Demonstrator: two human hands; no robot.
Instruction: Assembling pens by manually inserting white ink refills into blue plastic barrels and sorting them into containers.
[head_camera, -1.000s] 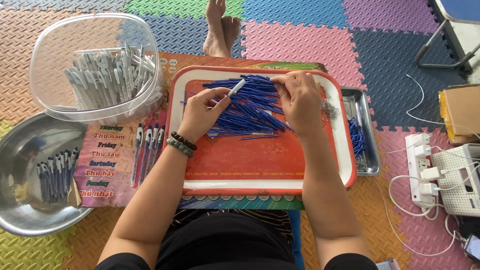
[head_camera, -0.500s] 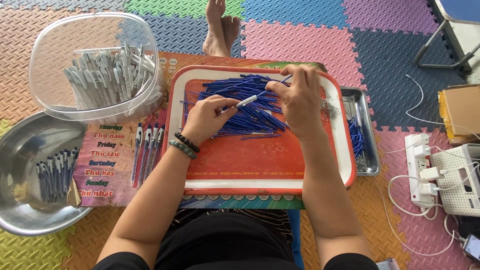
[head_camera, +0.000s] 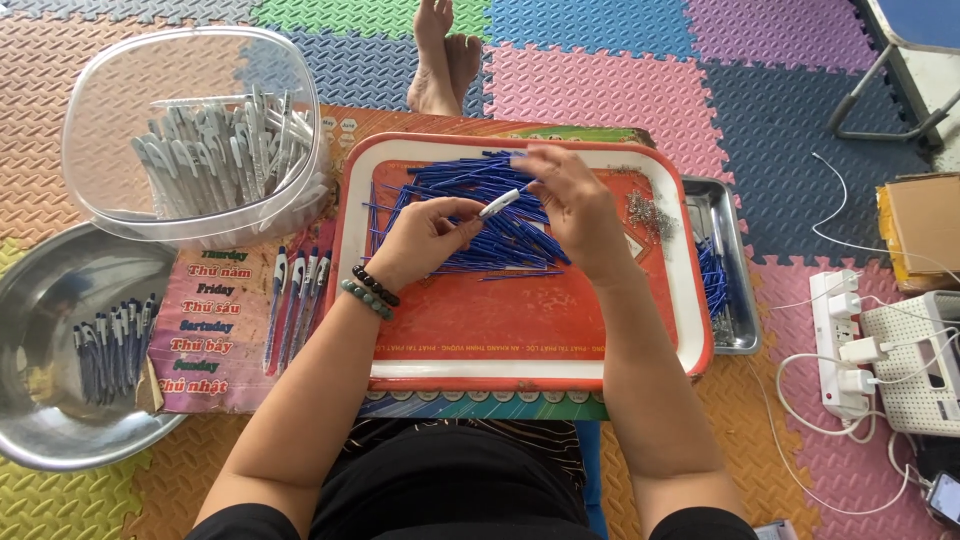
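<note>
Both hands have closed in on one white pen barrel (head_camera: 499, 202) over the orange tray (head_camera: 520, 340), the right hand raised from the pile since a second ago.

Head view: left hand (head_camera: 420, 238) pinches the barrel's lower end, right hand (head_camera: 572, 205) grips its upper tip; axis runs lower-left to upper-right, between the hands. Blue refill pile (head_camera: 470, 215) lies directly beneath, too many to count. Five finished pens (head_camera: 296, 292) sit left of the tray; several more sit in the steel bowl (head_camera: 60, 420).

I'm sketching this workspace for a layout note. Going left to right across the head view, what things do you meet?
Steel bowl with finished pens → row of assembled pens on the mat → left hand → white pen barrel → right hand → small metal tray → white power strip.
</note>
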